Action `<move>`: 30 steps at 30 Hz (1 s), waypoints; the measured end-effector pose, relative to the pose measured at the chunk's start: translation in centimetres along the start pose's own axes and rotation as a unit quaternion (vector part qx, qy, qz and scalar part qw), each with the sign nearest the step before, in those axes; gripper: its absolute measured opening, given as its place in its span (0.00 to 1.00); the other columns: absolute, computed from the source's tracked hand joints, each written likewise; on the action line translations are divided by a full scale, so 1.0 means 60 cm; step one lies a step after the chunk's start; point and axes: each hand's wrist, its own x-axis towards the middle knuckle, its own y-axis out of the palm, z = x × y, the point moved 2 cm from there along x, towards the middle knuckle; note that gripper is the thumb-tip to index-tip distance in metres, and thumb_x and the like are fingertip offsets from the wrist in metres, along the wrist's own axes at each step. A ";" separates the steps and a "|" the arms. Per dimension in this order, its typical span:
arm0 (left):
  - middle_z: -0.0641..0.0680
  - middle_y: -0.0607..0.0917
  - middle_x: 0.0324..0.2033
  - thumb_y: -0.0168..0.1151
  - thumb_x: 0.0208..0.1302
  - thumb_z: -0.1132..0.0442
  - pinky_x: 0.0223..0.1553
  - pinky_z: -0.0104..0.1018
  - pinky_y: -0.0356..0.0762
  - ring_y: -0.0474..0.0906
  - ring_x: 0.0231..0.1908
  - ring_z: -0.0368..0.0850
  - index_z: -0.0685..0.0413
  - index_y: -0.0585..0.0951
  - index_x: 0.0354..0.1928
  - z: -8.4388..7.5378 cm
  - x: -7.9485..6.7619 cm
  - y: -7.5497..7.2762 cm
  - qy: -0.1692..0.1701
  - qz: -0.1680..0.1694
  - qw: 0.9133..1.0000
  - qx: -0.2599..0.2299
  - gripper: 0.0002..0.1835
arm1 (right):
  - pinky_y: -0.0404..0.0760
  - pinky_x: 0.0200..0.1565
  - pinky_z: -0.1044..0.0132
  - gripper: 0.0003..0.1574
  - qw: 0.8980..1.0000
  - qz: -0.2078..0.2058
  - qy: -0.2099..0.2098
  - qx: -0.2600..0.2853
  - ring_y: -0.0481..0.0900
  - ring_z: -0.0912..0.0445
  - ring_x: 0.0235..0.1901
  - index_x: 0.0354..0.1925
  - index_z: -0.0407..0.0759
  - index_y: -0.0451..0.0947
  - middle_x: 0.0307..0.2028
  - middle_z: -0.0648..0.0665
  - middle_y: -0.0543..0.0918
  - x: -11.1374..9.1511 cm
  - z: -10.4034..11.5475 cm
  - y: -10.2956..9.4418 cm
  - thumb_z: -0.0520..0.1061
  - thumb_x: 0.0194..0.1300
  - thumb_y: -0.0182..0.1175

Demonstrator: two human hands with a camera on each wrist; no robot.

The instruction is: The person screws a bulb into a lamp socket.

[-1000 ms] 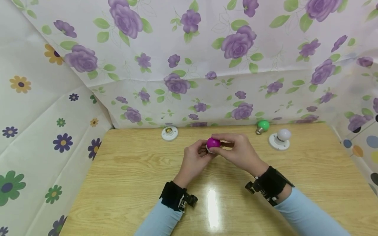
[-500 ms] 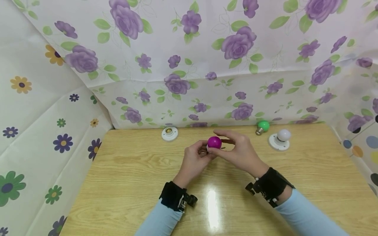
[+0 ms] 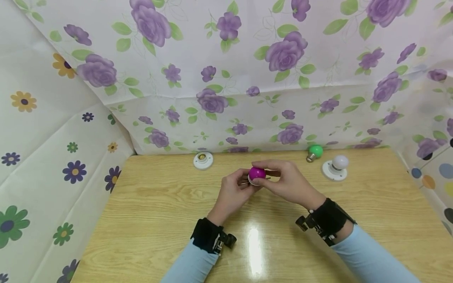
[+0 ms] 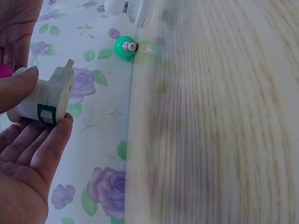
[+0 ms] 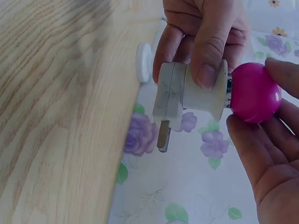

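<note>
My left hand holds a white plug-in lamp socket, its thumb on the socket's barrel. Flat metal prongs stick out of the plug end, and a small switch in a dark green frame shows on its side. The magenta light bulb sits in the socket's mouth, with a narrow band of its base visible at the rim. My right hand pinches the bulb's round head between thumb and fingers. Both hands are above the middle of the table.
At the table's back stands a white round lamp holder without a bulb. A green bulb lies at the back right, beside a white bulb in another round holder. Flowered sheeting hangs behind.
Half a second ago the right fingers were spread off the bulb; now they pinch it again, as one second ago. The left hand stays nearly in place with the socket.
</note>
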 end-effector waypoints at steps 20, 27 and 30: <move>0.48 0.81 0.40 0.65 0.58 0.55 0.41 0.35 0.76 0.78 0.41 0.36 0.50 0.77 0.48 0.005 0.000 0.002 0.039 -0.040 0.998 0.038 0.17 | 0.79 0.35 0.65 0.24 0.982 -0.157 -0.085 -0.061 0.79 0.61 0.41 0.46 0.46 0.80 0.43 0.52 0.81 0.000 -0.008 0.029 0.48 0.49 0.72; 0.48 0.81 0.40 0.67 0.56 0.56 0.40 0.35 0.76 0.78 0.41 0.37 0.50 0.77 0.48 0.006 0.002 0.000 0.047 -0.026 0.998 0.020 0.18 | 0.78 0.42 0.62 0.31 0.995 -0.088 -0.020 -0.034 0.77 0.59 0.46 0.57 0.54 0.73 0.52 0.55 0.76 0.003 -0.006 0.010 0.56 0.55 0.66; 0.48 0.81 0.40 0.67 0.55 0.56 0.41 0.35 0.76 0.79 0.41 0.38 0.49 0.77 0.48 0.006 0.002 0.000 0.041 -0.014 0.999 0.003 0.18 | 0.75 0.48 0.58 0.28 0.998 -0.051 -0.009 -0.023 0.76 0.59 0.48 0.57 0.54 0.73 0.53 0.54 0.76 0.005 -0.007 -0.002 0.55 0.59 0.63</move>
